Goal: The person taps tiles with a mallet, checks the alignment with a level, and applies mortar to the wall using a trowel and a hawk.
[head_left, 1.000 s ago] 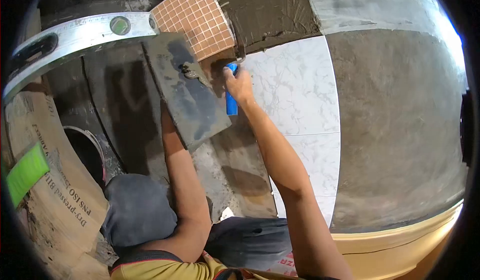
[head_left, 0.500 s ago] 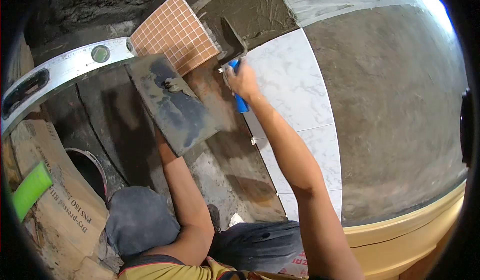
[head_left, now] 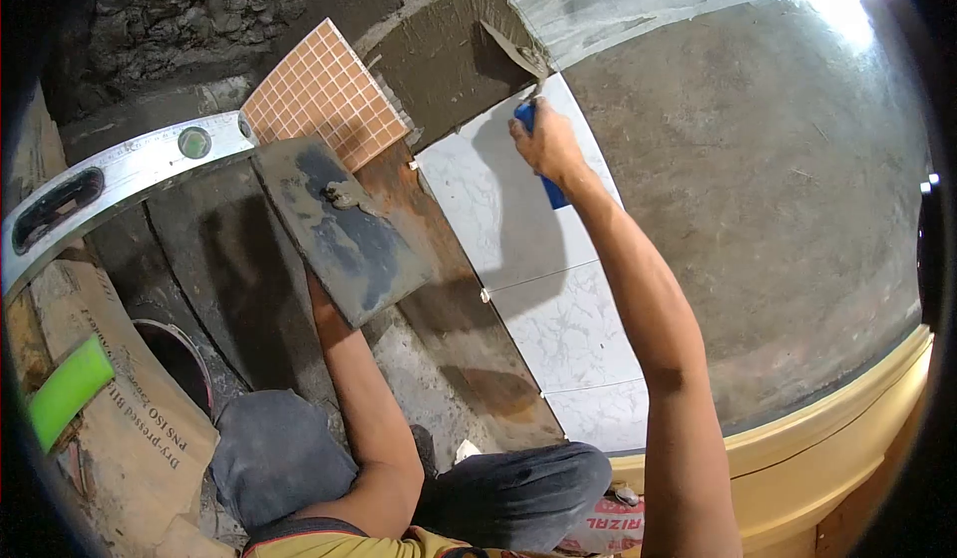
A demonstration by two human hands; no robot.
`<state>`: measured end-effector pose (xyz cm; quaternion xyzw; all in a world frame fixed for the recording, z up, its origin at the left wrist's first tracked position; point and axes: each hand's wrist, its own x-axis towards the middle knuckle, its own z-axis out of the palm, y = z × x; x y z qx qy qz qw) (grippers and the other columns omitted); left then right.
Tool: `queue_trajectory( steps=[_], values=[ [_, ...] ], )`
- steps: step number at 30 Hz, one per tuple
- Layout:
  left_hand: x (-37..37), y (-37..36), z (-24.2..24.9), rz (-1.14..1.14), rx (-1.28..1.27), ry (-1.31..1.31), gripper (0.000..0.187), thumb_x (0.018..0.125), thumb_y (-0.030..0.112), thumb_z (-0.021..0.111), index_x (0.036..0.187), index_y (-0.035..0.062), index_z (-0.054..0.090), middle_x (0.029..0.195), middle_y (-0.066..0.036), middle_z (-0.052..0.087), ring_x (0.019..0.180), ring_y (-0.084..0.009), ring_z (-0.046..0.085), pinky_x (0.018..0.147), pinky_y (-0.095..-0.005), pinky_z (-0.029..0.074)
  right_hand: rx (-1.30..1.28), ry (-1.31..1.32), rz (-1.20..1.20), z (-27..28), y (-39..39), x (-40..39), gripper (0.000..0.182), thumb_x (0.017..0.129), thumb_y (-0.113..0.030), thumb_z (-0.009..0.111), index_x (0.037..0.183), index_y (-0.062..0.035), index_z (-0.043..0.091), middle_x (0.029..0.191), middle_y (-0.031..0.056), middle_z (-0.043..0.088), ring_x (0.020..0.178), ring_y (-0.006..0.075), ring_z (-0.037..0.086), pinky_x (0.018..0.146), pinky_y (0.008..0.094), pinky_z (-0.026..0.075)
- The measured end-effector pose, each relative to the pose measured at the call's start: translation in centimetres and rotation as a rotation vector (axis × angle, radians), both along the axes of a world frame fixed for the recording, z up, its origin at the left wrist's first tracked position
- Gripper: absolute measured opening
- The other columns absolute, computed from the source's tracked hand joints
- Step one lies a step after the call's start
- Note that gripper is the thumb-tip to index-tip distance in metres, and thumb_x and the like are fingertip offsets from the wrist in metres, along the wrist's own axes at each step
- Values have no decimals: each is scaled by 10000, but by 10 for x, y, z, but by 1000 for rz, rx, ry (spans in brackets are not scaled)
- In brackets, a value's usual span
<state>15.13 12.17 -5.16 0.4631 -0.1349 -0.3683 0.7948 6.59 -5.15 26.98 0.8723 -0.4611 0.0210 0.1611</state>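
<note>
My right hand is closed around the blue handle of a trowel. The trowel's blade lies over wet grey mortar at the top edge of a white marbled tile. On the left, a flat mortar hawk, smeared with mortar and bearing a small lump, rests over my left forearm. My left hand is hidden beneath that board, holding it up. Just beyond the hawk leans an orange tile with a white grid.
A silver spirit level stretches across the left. Below it are a bucket, a brown carton and a bright green object. White spacers stick out along the tile edge. Bare cement extends to the right.
My right hand and the trowel have moved right and up, from the tile's left corner to its right corner. The hawk stays nearly in place as the whole view shifts slightly.
</note>
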Motion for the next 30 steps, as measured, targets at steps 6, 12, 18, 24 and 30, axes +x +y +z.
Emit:
queue_trajectory(
  steps=[6,12,18,24,30],
  values=[
    [-3,-4,8,30,48,-117,465,1084,363,468,1451,77,475,1395,-108,513,1269,-242,497,1077,-379,388,-272,-13,207,49,7,-9,407,948,-219,672,1191,71,522,956,366,652,924,541,647,805,547,508],
    [-11,-25,30,117,110,-405,468,1085,360,466,1458,76,470,1407,-110,509,1281,-243,491,1087,-380,383,370,-520,95,47,104,-8,420,966,-251,658,1235,58,566,862,121,662,707,237,682,583,383,556],
    [-32,-26,44,164,166,-592,471,1086,357,464,1464,75,465,1419,-112,504,1293,-244,486,1097,-380,378,1388,-1083,-77,-21,114,-58,482,995,-393,582,1176,54,590,725,47,560,429,113,483,376,269,416],
    [-39,-14,28,200,249,-664,475,1087,353,462,1471,75,460,1431,-113,499,1304,-245,481,1107,-380,372,1748,-1074,-328,-65,96,-97,597,1013,-517,535,1194,52,555,642,32,497,361,111,405,308,290,368],
    [-28,13,-4,239,373,-711,478,1088,350,460,1478,74,455,1443,-115,494,1316,-246,475,1117,-380,367,1754,-863,-591,-63,107,-151,594,1043,-531,470,1239,19,578,665,24,514,404,122,453,346,295,385]
  ],
)
